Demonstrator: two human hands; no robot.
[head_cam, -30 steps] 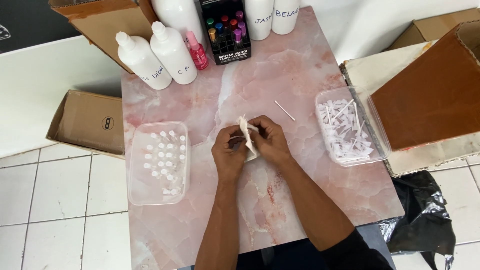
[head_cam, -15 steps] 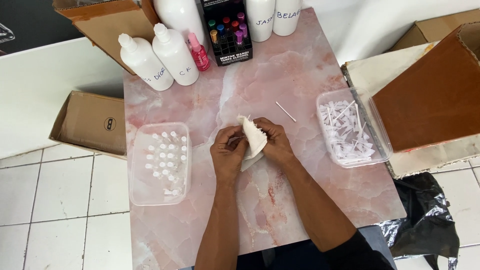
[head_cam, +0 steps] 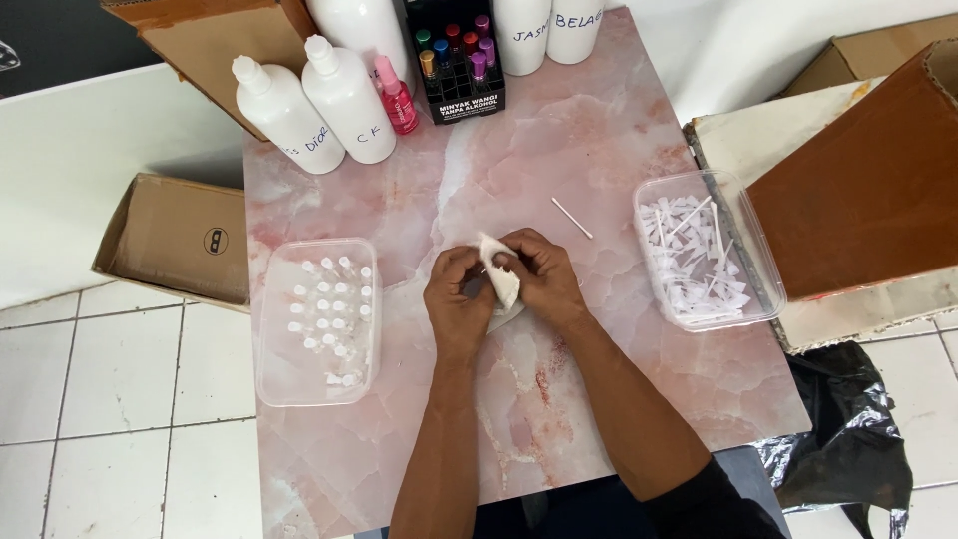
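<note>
Over the middle of a pink marbled table point(head_cam: 599, 140), my left hand point(head_cam: 457, 299) and my right hand point(head_cam: 544, 279) meet around a crumpled white tissue point(head_cam: 499, 274). Both hands pinch it between their fingers; whatever lies inside the tissue is hidden. A thin white stick point(head_cam: 572, 218) lies on the table just beyond my right hand.
A clear tub of several small capped vials point(head_cam: 319, 319) sits at the left. A clear tub of white sticks and paper strips point(head_cam: 699, 250) sits at the right. White bottles point(head_cam: 349, 90), a pink spray bottle point(head_cam: 396, 97) and a black rack of small bottles point(head_cam: 459, 60) line the far edge. Cardboard boxes point(head_cam: 180, 235) flank the table.
The tissue has been folded and crumpled smaller between my fingers. Both hands stay in the same spot over the table's middle.
</note>
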